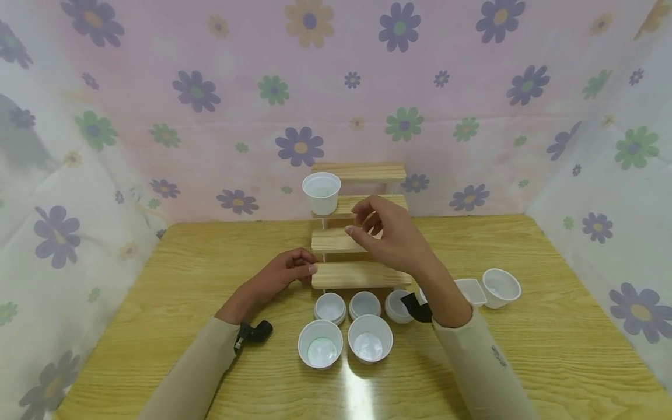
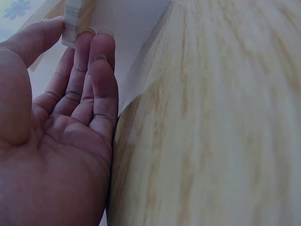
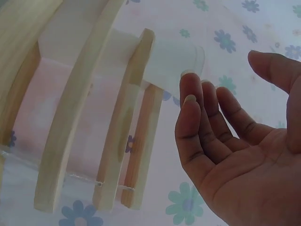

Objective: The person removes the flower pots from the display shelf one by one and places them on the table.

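Observation:
A wooden step rack with several pale slats stands near the back of the table. On its second slat from the top, at the left end, stands a white plastic cup; it shows from the side in the right wrist view. My left hand pinches the left end of the lowest slat between thumb and fingertips. Over the right half of the rack hangs my right hand, fingers loosely bent, thumb apart, nothing between them. The right wrist view shows its fingertips near the cup's rim.
Before the rack stand two white cups and a row of small round white tubs. To the right are a square white dish and another white cup, partly behind the right forearm. A flowered cloth hangs behind the table.

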